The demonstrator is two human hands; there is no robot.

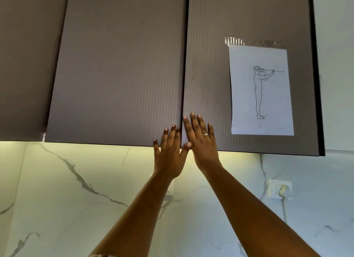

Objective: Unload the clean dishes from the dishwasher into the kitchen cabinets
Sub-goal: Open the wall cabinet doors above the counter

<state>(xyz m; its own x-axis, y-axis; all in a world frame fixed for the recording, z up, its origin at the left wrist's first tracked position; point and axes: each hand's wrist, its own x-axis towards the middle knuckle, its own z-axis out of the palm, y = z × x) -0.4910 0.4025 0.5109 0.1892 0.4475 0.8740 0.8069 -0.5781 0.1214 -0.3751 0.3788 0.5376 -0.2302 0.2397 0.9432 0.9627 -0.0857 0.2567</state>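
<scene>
Two brown ribbed upper cabinet doors fill the top of the view, both closed: the left door [118,74] and the right door [206,65]. My left hand [169,155] lies flat with fingers spread on the lower right corner of the left door. My right hand [201,141], with a ring on one finger, is pressed flat against the lower left corner of the right door, beside the seam. Neither hand holds anything. No dishes or dishwasher are in view.
A white paper sheet [261,91] with a line drawing of a standing figure is taped to the right door. Below the cabinets runs a white marble backsplash [76,199] lit from above, with a wall socket [280,188] at the right. Another cabinet door [24,65] hangs at the far left.
</scene>
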